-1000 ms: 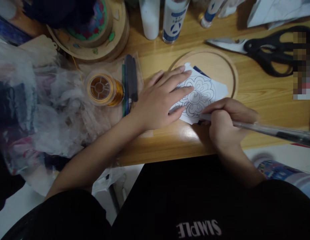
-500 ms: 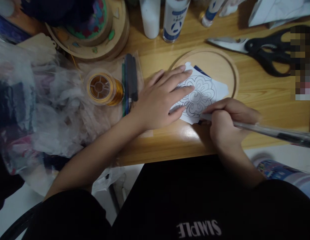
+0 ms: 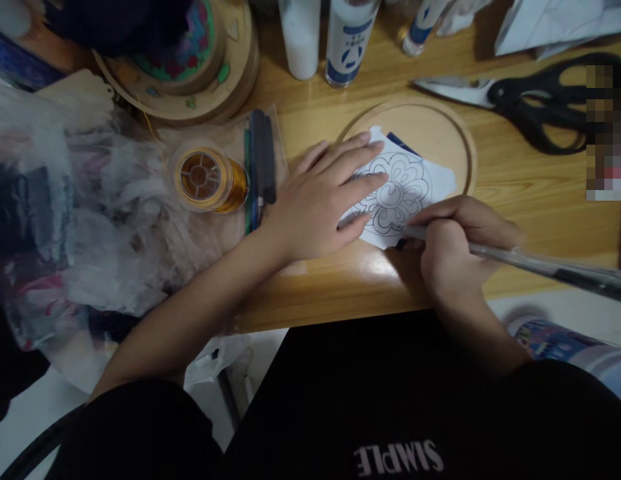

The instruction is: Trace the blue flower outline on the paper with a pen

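My left hand (image 3: 330,193) lies spread, palm down, with its fingertips on the left part of a white paper (image 3: 397,187) that bears a black outlined flower. The paper rests on a round wooden plate (image 3: 469,143) with a raised rim. A dark blue piece (image 3: 404,144) shows at the paper's upper edge. My right hand (image 3: 457,243) is closed around a pen (image 3: 555,267), whose tip meets the lower right of the flower drawing. The fingers partly cover the tip. The pen's long barrel points out to the right.
Black-handled scissors (image 3: 535,93) lie at the upper right. Bottles (image 3: 350,43) stand behind the plate. Left of my left hand are pens (image 3: 263,157), a spool of golden thread (image 3: 205,177) and crumpled plastic bags (image 3: 135,233). Stacked wooden rounds (image 3: 240,80) sit at the upper left.
The pen's barrel has tilted slightly, its far end a little lower in view. My left hand has kept its place on the paper.
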Demonstrator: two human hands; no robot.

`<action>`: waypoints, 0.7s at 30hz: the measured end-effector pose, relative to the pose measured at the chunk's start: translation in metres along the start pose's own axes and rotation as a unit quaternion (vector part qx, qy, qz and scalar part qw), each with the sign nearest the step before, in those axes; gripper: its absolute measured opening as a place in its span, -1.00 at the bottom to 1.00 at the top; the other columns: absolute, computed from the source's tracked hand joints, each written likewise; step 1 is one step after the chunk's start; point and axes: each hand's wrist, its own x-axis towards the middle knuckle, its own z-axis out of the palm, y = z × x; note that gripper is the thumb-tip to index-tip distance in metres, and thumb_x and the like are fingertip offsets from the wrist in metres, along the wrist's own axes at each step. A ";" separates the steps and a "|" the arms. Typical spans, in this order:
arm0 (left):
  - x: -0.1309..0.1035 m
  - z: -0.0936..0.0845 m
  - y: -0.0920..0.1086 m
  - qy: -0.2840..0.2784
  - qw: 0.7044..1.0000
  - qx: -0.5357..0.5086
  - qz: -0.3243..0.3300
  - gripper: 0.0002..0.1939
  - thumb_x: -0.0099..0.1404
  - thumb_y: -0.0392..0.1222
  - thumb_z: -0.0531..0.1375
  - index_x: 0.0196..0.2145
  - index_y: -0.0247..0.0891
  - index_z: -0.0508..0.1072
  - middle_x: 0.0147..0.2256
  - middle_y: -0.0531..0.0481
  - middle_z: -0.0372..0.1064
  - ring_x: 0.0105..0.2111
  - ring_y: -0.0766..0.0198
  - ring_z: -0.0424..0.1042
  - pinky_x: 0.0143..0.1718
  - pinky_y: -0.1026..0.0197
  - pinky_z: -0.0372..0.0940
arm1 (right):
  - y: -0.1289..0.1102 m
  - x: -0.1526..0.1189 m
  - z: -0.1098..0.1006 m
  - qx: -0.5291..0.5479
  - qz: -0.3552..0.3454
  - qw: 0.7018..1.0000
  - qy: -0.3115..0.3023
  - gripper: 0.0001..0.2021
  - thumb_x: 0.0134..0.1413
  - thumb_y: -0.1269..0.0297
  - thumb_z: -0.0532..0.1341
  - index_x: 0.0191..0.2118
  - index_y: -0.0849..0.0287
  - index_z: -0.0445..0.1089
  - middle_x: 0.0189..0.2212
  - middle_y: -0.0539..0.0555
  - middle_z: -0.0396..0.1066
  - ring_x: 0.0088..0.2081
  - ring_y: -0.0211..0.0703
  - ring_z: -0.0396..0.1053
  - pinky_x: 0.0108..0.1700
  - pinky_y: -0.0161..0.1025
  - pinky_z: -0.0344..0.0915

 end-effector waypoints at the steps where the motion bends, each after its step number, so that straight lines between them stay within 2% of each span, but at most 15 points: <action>1: 0.000 0.000 0.000 0.002 1.000 0.003 0.002 -0.53 0.37 -0.23 0.20 0.22 -0.16 0.41 0.38 -0.16 0.19 0.40 -0.09 0.15 0.42 -0.21 0.03 | -0.001 0.001 0.000 -0.003 0.002 1.000 0.008 -0.76 -0.08 0.48 0.11 -0.52 0.07 0.50 -0.63 -0.11 0.42 -0.60 -0.26 0.33 -0.53 -0.26 0.23; 14: -0.001 0.001 -0.001 0.013 1.000 0.013 0.010 -0.54 0.37 -0.20 0.19 0.22 -0.16 0.40 0.37 -0.17 0.20 0.40 -0.07 0.16 0.40 -0.22 0.04 | -0.003 0.002 0.000 -0.001 -0.004 1.000 0.004 -0.77 -0.09 0.47 0.11 -0.53 0.11 0.51 -0.63 -0.12 0.44 -0.60 -0.32 0.32 -0.54 -0.30 0.23; 21: -0.001 0.002 0.000 0.012 1.000 0.007 0.001 -0.54 0.36 -0.21 0.19 0.21 -0.11 0.39 0.37 -0.13 0.20 0.41 -0.06 0.14 0.39 -0.25 0.04 | 0.000 0.000 0.000 -0.005 0.015 1.000 -0.007 -0.80 -0.08 0.44 0.13 -0.53 0.10 0.48 -0.63 -0.10 0.43 -0.60 -0.28 0.35 -0.52 -0.27 0.27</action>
